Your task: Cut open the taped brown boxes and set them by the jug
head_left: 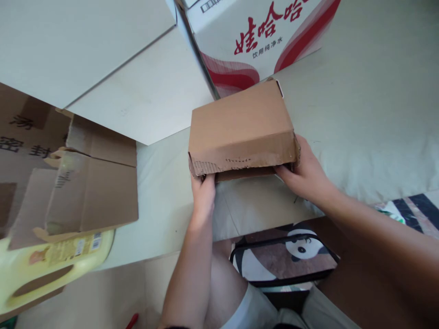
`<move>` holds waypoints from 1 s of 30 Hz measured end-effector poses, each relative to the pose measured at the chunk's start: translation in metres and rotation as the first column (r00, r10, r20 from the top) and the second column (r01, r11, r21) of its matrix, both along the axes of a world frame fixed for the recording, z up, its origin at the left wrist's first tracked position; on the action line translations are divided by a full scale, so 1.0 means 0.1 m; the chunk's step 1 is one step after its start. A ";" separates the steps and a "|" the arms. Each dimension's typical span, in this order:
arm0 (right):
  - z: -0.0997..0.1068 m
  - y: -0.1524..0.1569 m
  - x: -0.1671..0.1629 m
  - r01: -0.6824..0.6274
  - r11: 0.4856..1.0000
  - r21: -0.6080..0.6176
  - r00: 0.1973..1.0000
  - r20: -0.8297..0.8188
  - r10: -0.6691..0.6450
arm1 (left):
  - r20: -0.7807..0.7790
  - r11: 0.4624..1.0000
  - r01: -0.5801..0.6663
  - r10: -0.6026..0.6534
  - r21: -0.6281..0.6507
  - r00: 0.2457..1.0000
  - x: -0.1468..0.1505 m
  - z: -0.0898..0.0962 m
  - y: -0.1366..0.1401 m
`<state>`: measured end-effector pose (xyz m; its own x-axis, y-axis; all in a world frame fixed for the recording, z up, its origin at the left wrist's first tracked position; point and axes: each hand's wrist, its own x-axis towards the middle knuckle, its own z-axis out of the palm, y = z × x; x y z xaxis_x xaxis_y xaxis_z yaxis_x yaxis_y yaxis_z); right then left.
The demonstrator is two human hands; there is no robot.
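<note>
Left hand (204,196) and right hand (307,171), bare: fingers (208,182) of both closed on a brown cardboard box (240,125), left at its near left corner, right at its near right corner, thumbs by the lower near edge; remaining fingers mostly hidden by the box

Box: plain brown upper face, near edge ragged with exposed corrugation and a short perforated line; dark gap and lower flap below; over a pale green surface (161,192), contact unclear

Yellow bottle (85,265), left: handled, label print too blurred to read

Brown carton (41,125), beyond the bottle: black print, "汤" and "密封" legible; creased cardboard flaps (109,194) at its right

White carton (260,59), beyond the box: large red "娃哈哈", smaller "饮用纯净水", red bands, partial barcode at upper left
</note>
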<state>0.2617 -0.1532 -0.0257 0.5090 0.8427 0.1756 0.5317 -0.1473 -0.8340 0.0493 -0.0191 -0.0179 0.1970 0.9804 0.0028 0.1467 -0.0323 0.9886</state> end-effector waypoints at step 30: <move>0.00 -0.01 0.00 0.009 1.000 -0.020 1.000 -0.007 -0.009 | -0.006 0.999 -0.039 0.039 0.020 0.999 0.01 0.01 0.01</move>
